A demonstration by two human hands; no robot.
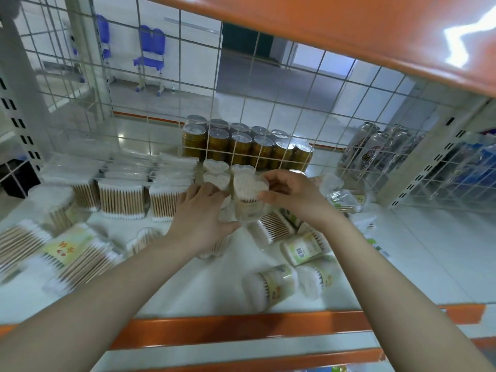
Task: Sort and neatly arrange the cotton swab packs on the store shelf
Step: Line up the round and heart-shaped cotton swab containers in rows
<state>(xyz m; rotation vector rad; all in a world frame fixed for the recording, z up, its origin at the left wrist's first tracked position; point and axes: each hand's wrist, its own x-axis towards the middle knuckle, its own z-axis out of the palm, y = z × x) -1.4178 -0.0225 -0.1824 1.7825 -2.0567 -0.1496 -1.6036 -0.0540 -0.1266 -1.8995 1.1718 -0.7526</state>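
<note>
A clear heart-shaped tub of cotton swabs (246, 190) stands mid-shelf. My right hand (290, 191) grips its top edge from the right. My left hand (200, 214) lies with spread, straight fingers against its left side and on another heart tub (214, 181). Two more heart tubs (214, 165) stand behind. Square clear packs of wooden-stick swabs (122, 198) line up at the left. Flat bagged swabs (64, 253) lie at the near left. Round tubs with green labels (303, 249) lie toppled at the right and front.
A row of round gold-labelled tubs (236, 145) stands at the back against the wire grid (268, 103). Drink cans (370, 149) sit behind the grid at the right. An orange shelf edge (241, 328) runs along the front, and an orange shelf (375, 30) hangs overhead.
</note>
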